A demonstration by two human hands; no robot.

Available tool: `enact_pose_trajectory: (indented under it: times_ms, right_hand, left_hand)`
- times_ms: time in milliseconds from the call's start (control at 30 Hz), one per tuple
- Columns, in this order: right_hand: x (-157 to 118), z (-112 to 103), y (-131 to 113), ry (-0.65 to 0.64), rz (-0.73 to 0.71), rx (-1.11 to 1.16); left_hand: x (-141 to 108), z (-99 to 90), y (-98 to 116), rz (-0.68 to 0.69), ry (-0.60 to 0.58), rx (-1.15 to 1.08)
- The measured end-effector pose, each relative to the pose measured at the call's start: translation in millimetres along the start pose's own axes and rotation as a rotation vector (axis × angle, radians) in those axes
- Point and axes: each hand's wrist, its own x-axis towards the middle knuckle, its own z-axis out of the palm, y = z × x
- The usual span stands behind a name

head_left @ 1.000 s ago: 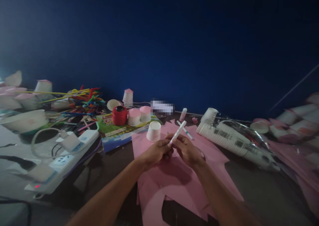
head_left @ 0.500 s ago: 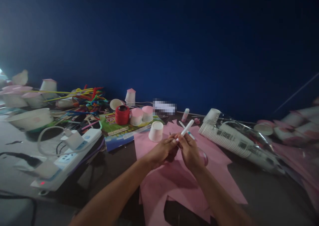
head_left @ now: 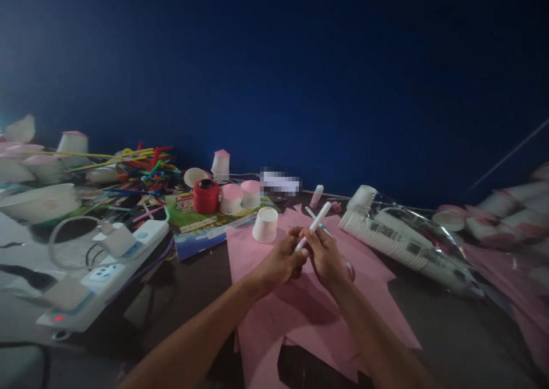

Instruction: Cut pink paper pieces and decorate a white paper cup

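So there's crumple-free pink paper (head_left: 261, 326) nearest, and over it the left hand (head_left: 278, 262) and right hand (head_left: 325, 258) both grip the low end of a slim, smooth white pen (head_left: 319, 216). It slants up, away and rightward, closer to the right fingers. Beyond, leftward: upturned matte cup (head_left: 265, 226), then a round red roll (head_left: 206, 198) on a glossy booklet (head_left: 201, 237).

White power strip (head_left: 148, 234) with its red light (head_left: 59, 318) lit, charger (head_left: 115, 239) plugged in, pipe cleaners (head_left: 156, 163) heaped behind, red spool (head_left: 206, 199) set on green-and-blue booklet (head_left: 193, 237), white bowl (head_left: 40, 203) placed at far left, paper cups (head_left: 381, 237) stacked in clear plastic (head_left: 450, 246) at right, dark blue wall (head_left: 274, 80) seen beyond
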Motion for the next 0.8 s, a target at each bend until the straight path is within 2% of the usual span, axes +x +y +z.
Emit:
enact_pose_trajectory:
  times_ms: [100, 167, 300, 400, 433, 500, 600, 667, 700, 767, 800]
  right_hand:
    - [1.8, -1.4, 1.6, 0.049, 0.010, -0.009]
    - [0.7, -0.8, 2.8, 0.057, -0.004, -0.037]
    - [-2.5, 5.0, 3.0, 0.081, -0.025, -0.037]
    - [2.3, -0.2, -3.8, 0.098, 0.000, 0.075]
    - [6.4, -6.9, -7.5, 0.114, -0.004, 0.138]
    - [17.4, -26.4, -15.3, 0.256, -0.090, 0.325]
    - [33.5, -54.8, -21.2, 0.414, -0.200, 0.466]
    - [38.3, -60.8, -19.4, 0.397, -0.179, 0.489]
    - [38.5, -59.2, -17.5, 0.374, -0.194, 0.496]
    - [35.6, -50.5, -13.7, 0.306, -0.193, 0.465]
    - [33.3, -45.4, -12.4, 0.285, -0.179, 0.439]
  left_hand:
    - [0.0, 3.3, -4.3, 0.116, 0.216, 0.203]
    - [-1.3, 2.4, -4.0, 0.164, 0.259, 0.289]
    - [-2.0, 0.2, -2.8, 0.168, 0.235, 0.312]
    - [-2.3, -1.9, -4.6, 0.115, 0.227, 0.274]
    - [-2.9, -3.1, -5.3, 0.082, 0.221, 0.265]
    - [-4.6, -5.7, -5.6, 0.003, 0.194, 0.251]
    - [-5.8, -7.2, -2.0, -0.043, 0.078, 0.196]
    - [-5.3, -6.0, 3.6, 0.035, 0.011, 0.176]
    - [-5.0, -5.9, 7.4, 0.103, 0.014, 0.200]
    - [-4.5, -9.7, 16.8, 0.249, 0.107, 0.249]
    - [-4.2, -14.7, 22.1, 0.318, 0.217, 0.273]
